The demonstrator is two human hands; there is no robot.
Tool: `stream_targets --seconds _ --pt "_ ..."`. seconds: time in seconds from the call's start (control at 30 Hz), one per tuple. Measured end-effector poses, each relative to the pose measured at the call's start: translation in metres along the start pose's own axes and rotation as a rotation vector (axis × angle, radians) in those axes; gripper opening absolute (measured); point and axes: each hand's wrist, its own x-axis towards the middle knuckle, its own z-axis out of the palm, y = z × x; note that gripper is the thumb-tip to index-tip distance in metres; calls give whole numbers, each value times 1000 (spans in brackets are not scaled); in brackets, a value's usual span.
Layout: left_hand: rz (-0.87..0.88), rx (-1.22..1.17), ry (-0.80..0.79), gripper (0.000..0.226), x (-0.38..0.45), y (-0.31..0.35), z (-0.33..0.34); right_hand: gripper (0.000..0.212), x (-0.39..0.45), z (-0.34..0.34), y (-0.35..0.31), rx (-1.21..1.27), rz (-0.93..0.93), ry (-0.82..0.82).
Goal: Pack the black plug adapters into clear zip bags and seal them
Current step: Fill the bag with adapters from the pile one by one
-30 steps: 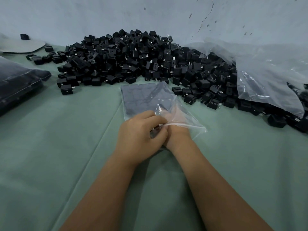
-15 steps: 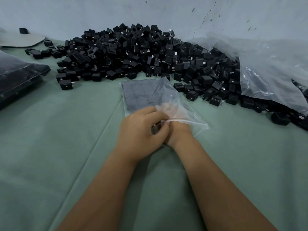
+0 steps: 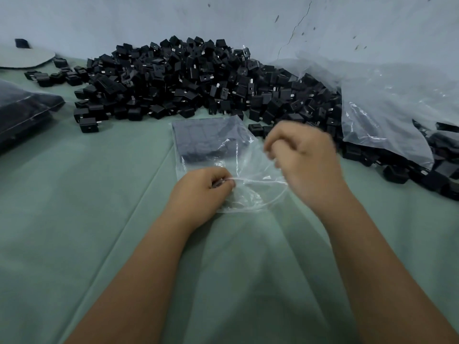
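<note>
Head view: a person's two bare forearms reach over a green cloth-covered counter [image 3: 74,219] toward a grey wall [image 3: 149,18]
Zip bag [image 3: 218,145]: clear, lying flat at centre; a dark flat layer of adapters fills its far half; its open mouth faces the person at 6 o'clock
Left hand [image 3: 201,192]: fingers curled, pinching the near rim of the bag mouth at its left end; a second ago it covered the right hand, now it holds the rim alone
Right hand [image 3: 303,155]: blurred, lifted at 2 o'clock from the left hand; fingers curled together; whether they grip the plastic or anything else I cannot tell; earlier it was tucked inside the bag mouth under the left hand, now it is out and apart from it
Adapter pile [image 3: 188,80]: big heap of black plug adapters at 12 o'clock against the wall, spreading to 2 o'clock; it sits as before
Large plastic sheet [image 3: 387,105]: crumpled clear bag at 2 o'clock, draped over the right end of the pile
Filled bag [image 3: 22,110]: dark packed bag at 9 o'clock, at the left edge
Flat disc [image 3: 24,58]: pale, at 10 o'clock by the wall
</note>
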Motion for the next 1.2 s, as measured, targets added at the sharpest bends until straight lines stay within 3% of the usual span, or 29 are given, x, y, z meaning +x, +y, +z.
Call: stream_targets --seconds 0.07,0.1,0.23,0.33,0.53,0.67,0.9,1.0,1.1,1.2 --pt "-10 10 2 17 1 0 0 24 16 -7 19 59 108 251" --pt "-9 23 2 15 1 0 0 24 25 -6 35 54 192 291" --pt "1 43 8 24 2 -2 1 47 39 12 98 -301 491 150" --pt "5 28 2 29 3 -3 1 55 36 21 119 -448 575 22" --pt "-57 -86 -52 21 2 1 -2 36 31 23 121 -429 452 168" --pt "-124 -222 -110 17 3 2 -5 42 24 19 118 -310 508 219" --pt "-205 -92 -239 15 20 8 -14 36 3 14 106 -152 497 228" --pt "-175 20 -292 14 22 9 -14 42 -3 17 96 -45 460 321" --pt "-116 108 -253 21 17 4 -7 47 -4 23 81 32 390 412" --pt "-73 22 -207 24 14 -1 -5 50 -5 26 61 125 226 460"
